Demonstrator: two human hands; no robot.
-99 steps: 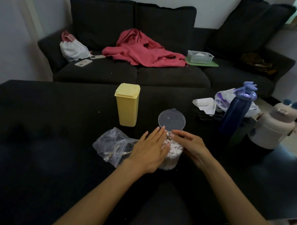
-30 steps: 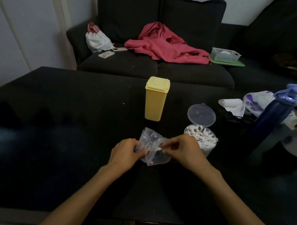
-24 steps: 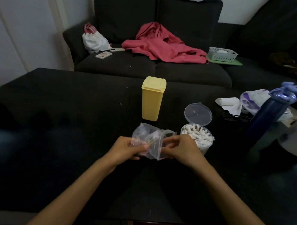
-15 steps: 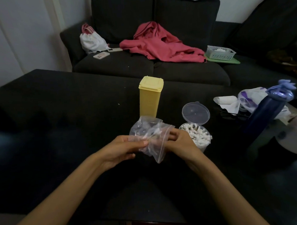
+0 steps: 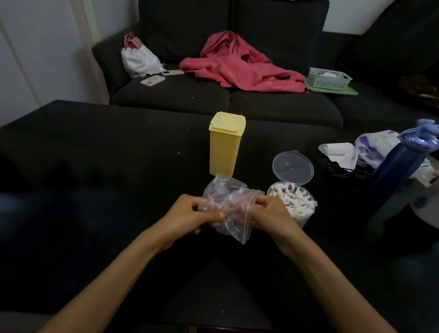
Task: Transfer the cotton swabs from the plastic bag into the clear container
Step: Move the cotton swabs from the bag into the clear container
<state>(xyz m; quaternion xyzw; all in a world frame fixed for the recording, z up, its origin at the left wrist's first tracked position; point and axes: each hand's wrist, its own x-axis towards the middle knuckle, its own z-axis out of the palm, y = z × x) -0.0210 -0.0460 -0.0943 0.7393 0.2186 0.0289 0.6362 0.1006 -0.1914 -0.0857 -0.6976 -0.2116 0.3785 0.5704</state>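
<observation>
Hands number two, and we see both pinching one crumpled plastic bag (image 5: 226,203) above the table (image 5: 88,172): left hand (image 5: 190,215), right hand (image 5: 268,213). One clear container (image 5: 294,203) (lid flipped up) sits just beside our right hand, packed with cotton swabs (image 5: 290,196).

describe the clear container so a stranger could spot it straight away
On the dark table, look just right of the hands, in front of the tall yellow box. The clear container is the short round tub packed with white cotton swabs, its see-through lid flipped up behind.
</observation>
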